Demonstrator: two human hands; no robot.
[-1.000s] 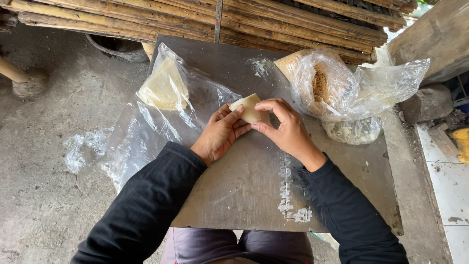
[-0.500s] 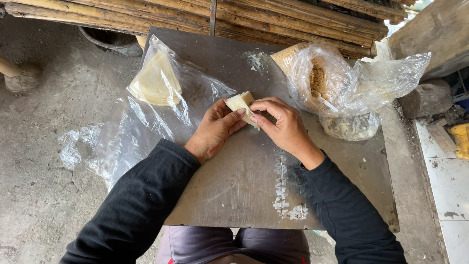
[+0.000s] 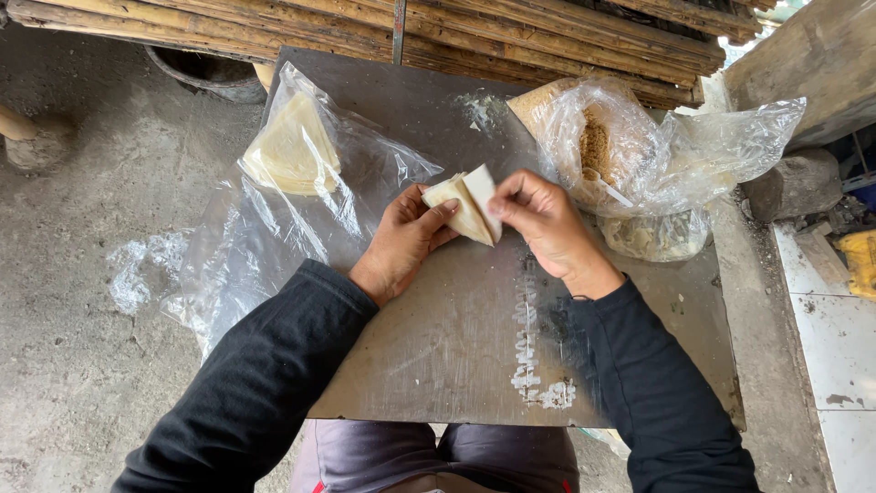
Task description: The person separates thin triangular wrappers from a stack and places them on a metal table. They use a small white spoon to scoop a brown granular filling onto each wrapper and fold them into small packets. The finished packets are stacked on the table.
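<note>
I see both hands meeting over the middle of the board, each pinching the same pale wrapper. My left hand cups it from below and behind, thumb pressed on the near face, so the folded cone keeps its shape. My right hand closes finger and thumb on the loose flap at the wrapper's right edge, which stands up as a white strip. I judge that grip is there to steer the flap while the left hand steadies the rest. Neither hand is spread wide; both are narrowed onto the wrapper.

The wrapper sits between the two hands, touching both, lifted slightly off the board rather than lying flat on it, as far as I can tell.

The supplies sit within arm's reach, which seems the point of their placing. A stack of flat pale sheets lies inside a clear bag to the left, beyond the left hand. To the right, just beyond the right hand, a crumpled bag holds brown filling, its mouth open toward me. White floury smears mark the board near my right sleeve. Bamboo poles lie along the far edge.
</note>
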